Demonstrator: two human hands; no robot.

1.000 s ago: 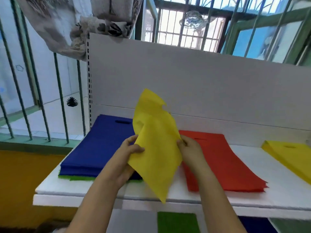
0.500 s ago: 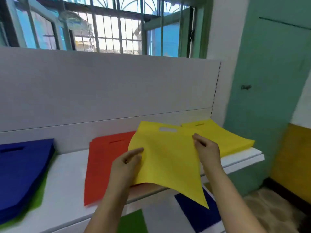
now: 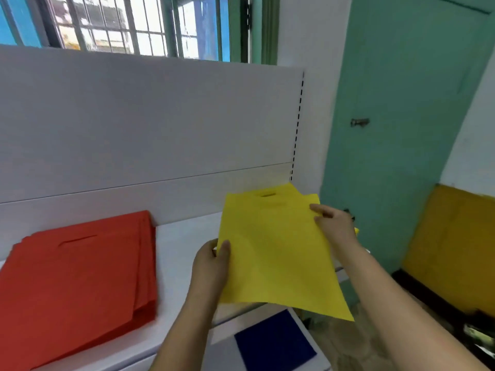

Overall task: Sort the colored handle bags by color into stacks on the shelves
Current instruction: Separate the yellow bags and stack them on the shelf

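White shelving with a tall white back panel (image 3: 150, 124) fills the view, set below a barred window (image 3: 128, 25) and beside a green door (image 3: 401, 108). Both hands hold one yellow handle bag (image 3: 273, 253) flat and slightly tilted over the right end of the upper shelf (image 3: 179, 245). The left hand (image 3: 211, 266) pinches the bag's left edge, thumb on top and the fingers hidden beneath. The right hand (image 3: 334, 226) grips the right edge near the top corner, its fingers curled over the fabric. The bag's cut-out handle slot points away from the person, toward the back panel.

The bag appears thin, soft and very light: its near corner droops past the shelf front, below and to the right of the left hand. Such fabric will probably sag or fold if held at one point, so opposite edges look like the sound places to hold. It does not seem fragile or slippery.

A sliver of yellow (image 3: 312, 198) shows just beyond the right hand, probably the yellow stack, largely hidden by the held bag. A red stack (image 3: 80, 279) lies well to the left of the left hand, apart from the bag. A blue bag (image 3: 273, 344) rests on the lower shelf beneath the hands. Nothing visible appears to block the way down to the yellow stack.
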